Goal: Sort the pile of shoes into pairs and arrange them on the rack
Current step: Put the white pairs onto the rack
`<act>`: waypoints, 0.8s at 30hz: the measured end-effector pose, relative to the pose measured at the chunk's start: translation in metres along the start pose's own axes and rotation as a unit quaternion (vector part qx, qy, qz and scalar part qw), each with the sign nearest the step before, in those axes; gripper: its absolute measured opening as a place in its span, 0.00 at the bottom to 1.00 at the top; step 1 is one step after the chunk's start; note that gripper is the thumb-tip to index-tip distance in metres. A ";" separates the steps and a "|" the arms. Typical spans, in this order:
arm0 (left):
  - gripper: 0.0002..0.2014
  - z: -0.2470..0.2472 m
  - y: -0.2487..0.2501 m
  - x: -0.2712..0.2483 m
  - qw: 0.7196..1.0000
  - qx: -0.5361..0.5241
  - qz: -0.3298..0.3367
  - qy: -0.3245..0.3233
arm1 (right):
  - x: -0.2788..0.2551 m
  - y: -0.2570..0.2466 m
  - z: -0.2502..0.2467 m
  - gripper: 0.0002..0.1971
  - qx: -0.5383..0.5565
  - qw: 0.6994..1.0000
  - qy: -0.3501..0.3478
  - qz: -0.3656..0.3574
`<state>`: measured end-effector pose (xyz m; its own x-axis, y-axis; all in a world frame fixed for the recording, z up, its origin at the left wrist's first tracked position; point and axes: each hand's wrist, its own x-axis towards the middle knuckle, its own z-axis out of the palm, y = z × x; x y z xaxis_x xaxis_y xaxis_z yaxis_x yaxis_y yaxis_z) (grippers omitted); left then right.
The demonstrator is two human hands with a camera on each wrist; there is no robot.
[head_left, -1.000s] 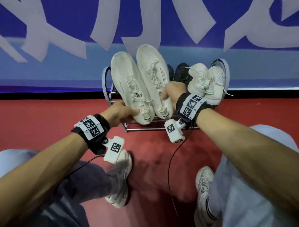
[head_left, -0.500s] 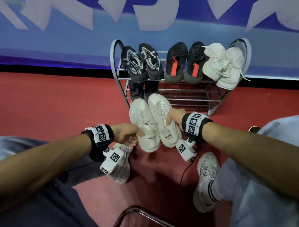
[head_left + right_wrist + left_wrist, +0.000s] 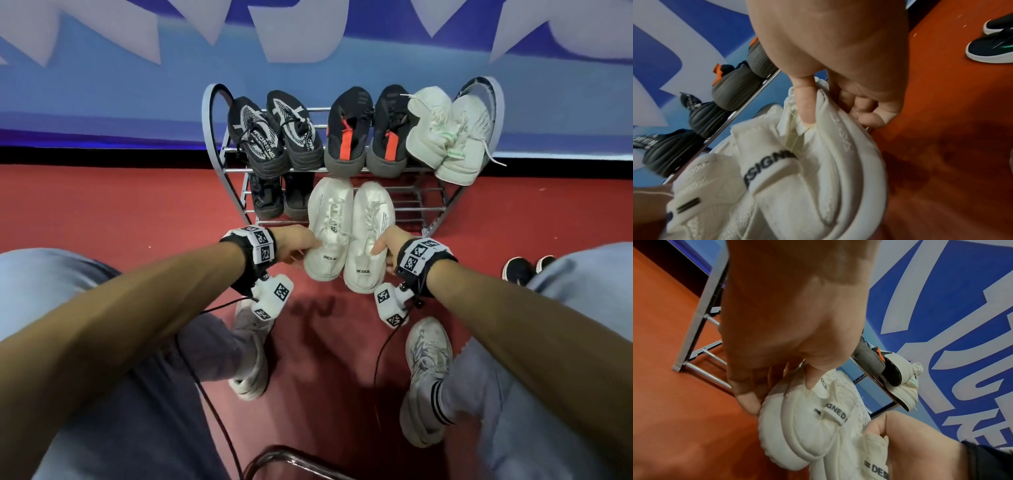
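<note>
I hold a pair of white sneakers side by side, toes toward the lower shelf of the grey metal rack (image 3: 442,219). My left hand (image 3: 301,245) grips the left white sneaker (image 3: 329,226) at its collar, thumb inside the opening (image 3: 812,379). My right hand (image 3: 383,245) grips the right white sneaker (image 3: 371,233) the same way, thumb tucked into the collar (image 3: 805,105). On the top shelf sit a black patterned pair (image 3: 274,133), a black pair with orange tabs (image 3: 366,133) and a cream knit pair (image 3: 448,137). A dark pair (image 3: 281,198) sits at the lower shelf's left.
The rack stands against a blue and white wall on red floor (image 3: 102,212). A pair of black shoes with white soles (image 3: 520,270) lies on the floor at right. My own feet in grey sneakers (image 3: 424,370) are planted below. A metal chair frame (image 3: 291,459) curves at the bottom edge.
Both hands have carried the white pair down from the top shelf's height to the lower shelf's front. The view has tilted down, showing the whole rack.
</note>
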<state>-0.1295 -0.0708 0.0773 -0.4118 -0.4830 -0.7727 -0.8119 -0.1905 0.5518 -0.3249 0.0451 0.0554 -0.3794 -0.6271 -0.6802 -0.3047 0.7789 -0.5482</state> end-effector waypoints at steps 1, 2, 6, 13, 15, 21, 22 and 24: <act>0.02 0.002 0.005 0.005 1.000 0.007 0.017 0.010 | 0.008 0.003 -0.003 0.11 0.002 1.000 0.011 0.006; 0.03 0.004 0.010 0.009 0.999 0.014 0.036 0.023 | 0.012 0.004 -0.005 0.11 0.005 1.000 0.023 0.007; 0.07 0.006 0.025 0.026 0.991 0.002 0.114 0.073 | 0.018 -0.008 -0.016 0.10 0.020 0.998 0.056 0.001; 0.09 -0.007 0.038 0.061 0.978 -0.057 0.144 0.137 | 0.052 -0.014 -0.019 0.11 0.129 0.989 0.060 0.035; 0.11 -0.009 0.044 0.072 0.976 -0.060 0.146 0.147 | 0.059 -0.017 -0.021 0.11 0.177 0.980 0.058 0.067; 0.20 -0.014 0.055 0.104 0.977 -0.098 0.137 0.133 | 0.115 -0.006 -0.023 0.09 0.295 0.942 0.089 0.135; 0.24 -0.013 0.057 0.108 0.976 -0.106 0.134 0.136 | 0.126 -0.006 -0.026 0.09 0.297 0.940 0.096 0.139; 0.27 -0.012 0.058 0.125 0.972 -0.137 0.134 0.137 | 0.142 -0.007 -0.032 0.08 0.322 0.930 0.112 0.135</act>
<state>-0.2232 -0.1530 0.0164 -0.4372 -0.7492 -0.4976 -0.5347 -0.2283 0.8136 -0.4044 -0.0494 -0.0217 -0.5611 -0.3366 -0.7563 0.3879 0.7002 -0.5994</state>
